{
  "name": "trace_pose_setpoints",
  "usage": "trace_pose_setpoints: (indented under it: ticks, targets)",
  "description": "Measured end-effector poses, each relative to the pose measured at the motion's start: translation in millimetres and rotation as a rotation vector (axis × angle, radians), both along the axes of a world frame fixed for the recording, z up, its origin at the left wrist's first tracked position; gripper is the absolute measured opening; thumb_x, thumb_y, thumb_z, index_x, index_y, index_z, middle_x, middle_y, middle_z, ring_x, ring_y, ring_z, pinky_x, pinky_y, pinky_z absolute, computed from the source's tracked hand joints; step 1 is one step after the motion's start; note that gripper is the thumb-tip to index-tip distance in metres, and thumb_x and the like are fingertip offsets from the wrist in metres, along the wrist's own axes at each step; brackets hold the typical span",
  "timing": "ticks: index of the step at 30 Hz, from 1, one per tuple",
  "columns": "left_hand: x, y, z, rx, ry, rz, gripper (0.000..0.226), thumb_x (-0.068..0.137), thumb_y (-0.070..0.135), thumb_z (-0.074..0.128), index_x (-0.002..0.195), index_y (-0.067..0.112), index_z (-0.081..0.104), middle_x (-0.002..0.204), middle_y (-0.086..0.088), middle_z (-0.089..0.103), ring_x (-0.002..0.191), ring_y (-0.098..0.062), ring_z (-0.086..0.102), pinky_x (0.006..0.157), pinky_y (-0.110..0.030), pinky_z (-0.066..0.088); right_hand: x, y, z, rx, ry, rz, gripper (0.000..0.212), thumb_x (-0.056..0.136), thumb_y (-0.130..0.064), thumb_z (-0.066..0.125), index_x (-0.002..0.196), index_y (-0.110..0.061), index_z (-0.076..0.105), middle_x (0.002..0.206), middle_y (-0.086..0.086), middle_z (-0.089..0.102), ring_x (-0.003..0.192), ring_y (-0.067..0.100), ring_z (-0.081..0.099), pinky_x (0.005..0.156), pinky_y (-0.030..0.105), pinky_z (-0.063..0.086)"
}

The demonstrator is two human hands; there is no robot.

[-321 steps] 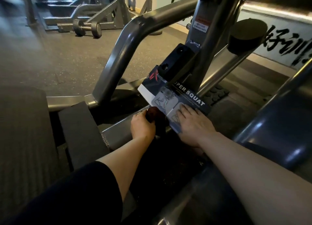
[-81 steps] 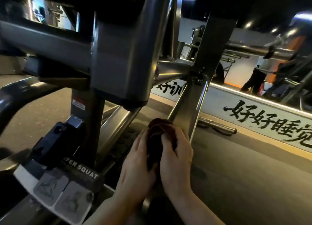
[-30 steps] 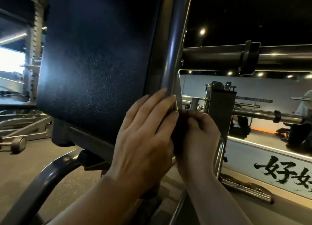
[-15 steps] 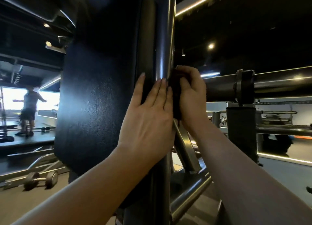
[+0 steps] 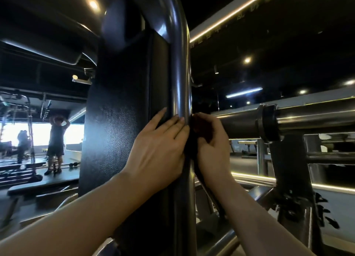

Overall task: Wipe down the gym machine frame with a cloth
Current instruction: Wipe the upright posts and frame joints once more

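Right hand (image 5: 210, 148) is pinching the dark cloth (image 5: 199, 129) against the upright frame tube (image 5: 179, 79); left hand (image 5: 159, 150) lies flat, fingers straight, just left of it; both have slid up from half a second ago, so the wipe's climbing; one cloth, two hands, one horizontal bar (image 5: 307, 119) to the right.

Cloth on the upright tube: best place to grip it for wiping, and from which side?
Grip the cloth at its bunched upper part, coming from the tube's right, as the right hand does. It wraps the tube there; its tail hangs loose below.
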State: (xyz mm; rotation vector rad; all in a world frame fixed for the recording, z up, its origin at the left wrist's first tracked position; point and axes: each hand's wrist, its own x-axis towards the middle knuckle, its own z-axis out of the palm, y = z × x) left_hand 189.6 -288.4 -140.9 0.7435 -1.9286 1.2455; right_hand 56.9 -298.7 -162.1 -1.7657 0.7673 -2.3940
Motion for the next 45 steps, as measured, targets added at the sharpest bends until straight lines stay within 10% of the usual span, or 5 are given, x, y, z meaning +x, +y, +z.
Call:
trace_pose_setpoints:
  ticks: [14, 22, 35, 41, 45]
  targets:
    - [-27, -17, 96, -0.099, -0.339, 0.375, 0.065, 0.096, 0.047, 0.003, 0.154, 0.019, 0.011, 0.163, -0.007, 0.006, 0.15, -0.021, -0.006, 0.12, -0.048, -0.005, -25, 29, 92, 0.608, 1.107, -1.213, 0.032, 0.101, -0.033, 0.033, 0.123, -0.018, 0.05, 0.092, 0.002, 0.054, 0.085, 0.024, 0.052, 0.083, 0.039, 0.042]
    - [-19, -17, 94, -0.156, -0.357, 0.296, 0.063, 0.093, 0.047, 0.013, 0.127, 0.022, 0.061, 0.141, -0.009, 0.052, 0.142, -0.025, 0.033, 0.118, -0.059, 0.008, -31, 31, 73, 0.453, 1.119, -1.324, 0.035, 0.099, -0.045, 0.03, 0.117, -0.019, 0.044, 0.083, 0.004, 0.043, 0.076, 0.021, 0.042, 0.078, 0.037, 0.029]
    - [-24, -12, 97, 0.213, -0.336, 0.285, 0.049, 0.098, 0.036, 0.038, 0.135, 0.006, 0.048, 0.151, -0.019, 0.036, 0.147, -0.033, 0.015, 0.119, -0.057, 0.004, -38, 26, 74, 0.742, 0.935, -1.244, 0.053, 0.07, -0.045, 0.071, 0.098, 0.0, 0.065, 0.075, 0.027, 0.061, 0.066, 0.037, 0.059, 0.068, 0.041, 0.046]
    - [-27, -10, 99, 0.267, -0.359, 0.311, 0.054, 0.097, 0.041, 0.037, 0.135, 0.006, 0.051, 0.151, -0.019, 0.037, 0.146, -0.033, 0.019, 0.119, -0.055, 0.002, -36, 37, 82, 0.83, 0.929, -1.075, 0.072, 0.097, -0.034, -0.001, 0.112, 0.001, 0.061, 0.091, 0.03, 0.062, 0.082, 0.042, 0.06, 0.077, 0.044, 0.042]
    - [-27, -9, 99, 0.299, -0.344, 0.291, 0.055, 0.097, 0.042, 0.038, 0.139, 0.008, 0.048, 0.152, -0.017, 0.034, 0.145, -0.032, 0.02, 0.119, -0.054, 0.003, -37, 39, 89, 0.909, 0.912, -1.039, 0.059, 0.087, -0.035, 0.023, 0.115, 0.003, 0.06, 0.098, 0.034, 0.06, 0.089, 0.046, 0.06, 0.08, 0.047, 0.045]
